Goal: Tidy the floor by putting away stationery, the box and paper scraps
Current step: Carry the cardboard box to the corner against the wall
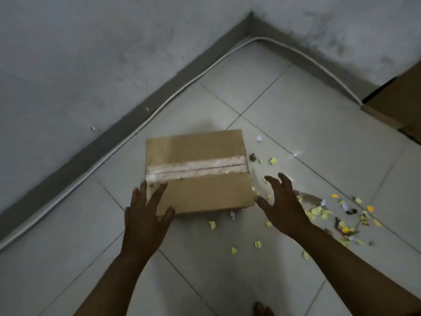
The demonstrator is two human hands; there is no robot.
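Note:
A closed brown cardboard box (198,172) with a strip of tape across its top sits on the tiled floor near the room's corner. My left hand (145,215) is spread open over the box's near left corner, fingertips at its edge. My right hand (282,204) hovers open just off the box's near right corner, apart from it. Yellow, white and orange paper scraps (337,215) lie scattered on the tiles to the right of the box, with several more scraps (234,249) in front of it.
Grey walls meet in a corner (250,17) behind the box. A white cable (159,110) runs along the wall's base. Another cardboard box (401,101) stands at the right edge. My bare toes (262,309) show at the bottom.

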